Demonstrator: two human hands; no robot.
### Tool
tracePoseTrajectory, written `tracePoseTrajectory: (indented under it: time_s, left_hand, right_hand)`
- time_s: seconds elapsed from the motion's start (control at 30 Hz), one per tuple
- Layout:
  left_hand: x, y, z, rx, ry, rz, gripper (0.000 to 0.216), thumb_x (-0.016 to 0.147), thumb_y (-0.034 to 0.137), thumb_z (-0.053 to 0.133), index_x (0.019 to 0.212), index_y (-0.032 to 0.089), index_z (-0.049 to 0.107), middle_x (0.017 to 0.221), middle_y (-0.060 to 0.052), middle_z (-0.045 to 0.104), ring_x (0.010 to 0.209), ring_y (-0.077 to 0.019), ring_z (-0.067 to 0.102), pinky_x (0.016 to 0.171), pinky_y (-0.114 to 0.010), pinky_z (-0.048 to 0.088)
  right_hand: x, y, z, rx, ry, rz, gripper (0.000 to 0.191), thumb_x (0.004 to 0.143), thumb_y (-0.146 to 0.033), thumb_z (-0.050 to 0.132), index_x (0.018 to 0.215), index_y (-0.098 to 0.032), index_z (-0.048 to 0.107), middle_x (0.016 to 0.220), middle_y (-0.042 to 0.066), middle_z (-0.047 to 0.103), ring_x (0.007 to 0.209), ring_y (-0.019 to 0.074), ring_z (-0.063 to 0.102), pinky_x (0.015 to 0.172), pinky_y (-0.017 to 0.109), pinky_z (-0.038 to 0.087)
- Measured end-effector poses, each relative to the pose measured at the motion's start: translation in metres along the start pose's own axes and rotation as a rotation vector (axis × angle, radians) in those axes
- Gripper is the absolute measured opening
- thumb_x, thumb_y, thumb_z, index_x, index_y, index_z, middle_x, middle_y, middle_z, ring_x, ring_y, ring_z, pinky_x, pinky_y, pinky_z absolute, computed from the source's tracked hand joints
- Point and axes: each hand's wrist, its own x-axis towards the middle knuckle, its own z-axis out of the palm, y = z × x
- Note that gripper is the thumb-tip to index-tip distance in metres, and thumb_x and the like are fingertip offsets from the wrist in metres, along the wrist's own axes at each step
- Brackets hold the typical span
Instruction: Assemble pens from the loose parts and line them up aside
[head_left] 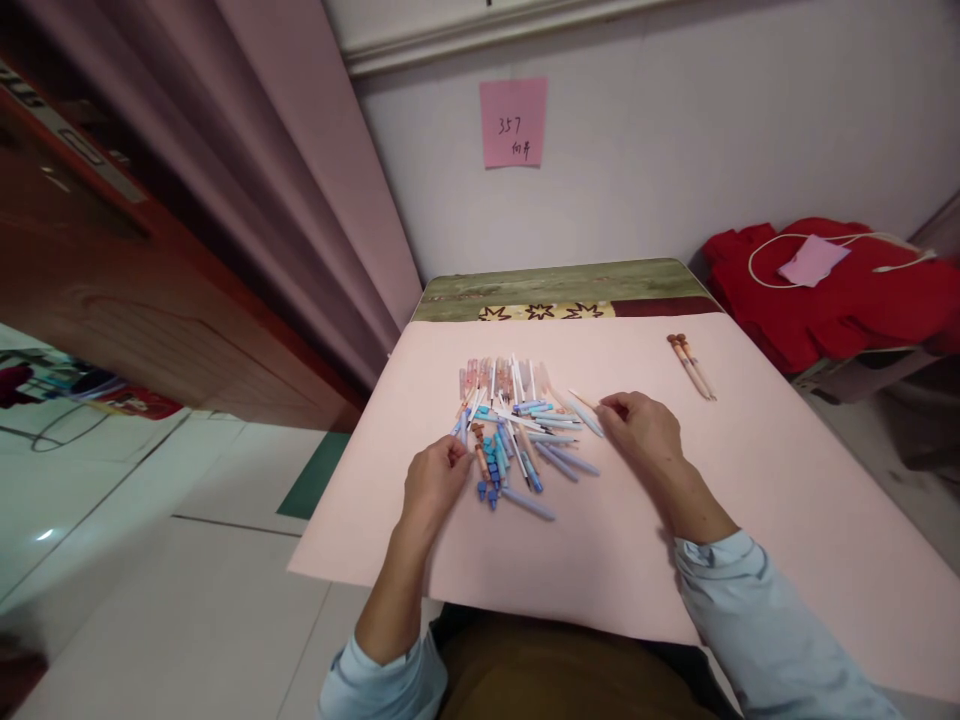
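Note:
A pile of pen parts (pixel 525 440) lies on the pink table covering, with blue, light purple, white and tan pieces mixed together. At its left edge my left hand (pixel 436 478) is closed, its fingertips pinching a light purple pen barrel (pixel 463 430). My right hand (pixel 643 430), right of the pile, pinches a slim tan pen barrel (pixel 583 399) that points left. Small blue pen toppers (pixel 491 470) and a brown-topped piece (pixel 478 436) lie near my left fingers. Behind them stretches a row of pinkish clear tubes (pixel 504 376).
Two assembled pens with brown toppers (pixel 691 368) lie side by side at the right of the pink covering (pixel 780 520). Red cloth (pixel 832 310) with a white cable is beyond the right edge. A pink note (pixel 514 122) hangs on the wall; a curtain (pixel 300 150) hangs left.

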Motion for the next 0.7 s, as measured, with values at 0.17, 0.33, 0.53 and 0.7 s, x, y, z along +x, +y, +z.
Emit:
tracePoseTrajectory:
  time_s: [0.17, 0.33, 0.53, 0.7]
  left_hand:
    - [-0.005, 0.013, 0.007, 0.038, -0.074, -0.035, 0.022, 0.081, 0.040, 0.056, 0.067, 0.024, 0.061, 0.067, 0.001, 0.066, 0.069, -0.0173, 0.058, 0.059, -0.027, 0.032]
    - [0.001, 0.015, 0.013, 0.094, -0.099, -0.086, 0.026, 0.083, 0.042, 0.054, 0.065, 0.024, 0.062, 0.071, -0.001, 0.069, 0.071, -0.0190, 0.059, 0.059, -0.029, 0.032]
    - [0.007, 0.012, 0.016, 0.064, -0.145, -0.110, 0.027, 0.080, 0.042, 0.057, 0.062, 0.024, 0.064, 0.068, -0.002, 0.069, 0.071, -0.0190, 0.061, 0.060, -0.028, 0.034]
    - [0.007, 0.017, 0.016, 0.095, -0.135, -0.095, 0.030, 0.079, 0.043, 0.058, 0.058, 0.022, 0.064, 0.067, -0.005, 0.070, 0.070, -0.0207, 0.062, 0.059, -0.029, 0.035]
  right_hand:
    - [0.000, -0.001, -0.001, -0.008, -0.006, 0.004, 0.026, 0.083, -0.040, 0.053, 0.091, -0.029, 0.075, 0.088, 0.001, 0.072, 0.081, 0.0213, 0.062, 0.064, 0.030, 0.037]
    - [0.000, -0.001, -0.001, -0.011, -0.005, -0.003, 0.026, 0.083, -0.040, 0.053, 0.091, -0.029, 0.075, 0.088, 0.002, 0.072, 0.079, 0.0204, 0.062, 0.064, 0.029, 0.037]
    - [-0.001, -0.003, -0.003, 0.013, -0.012, 0.004, 0.027, 0.083, -0.040, 0.053, 0.092, -0.028, 0.075, 0.086, 0.002, 0.072, 0.080, 0.0199, 0.062, 0.064, 0.028, 0.038]
    - [-0.001, -0.004, -0.004, 0.020, -0.009, -0.001, 0.026, 0.083, -0.039, 0.053, 0.091, -0.029, 0.075, 0.085, 0.002, 0.072, 0.080, 0.0205, 0.063, 0.063, 0.029, 0.038]
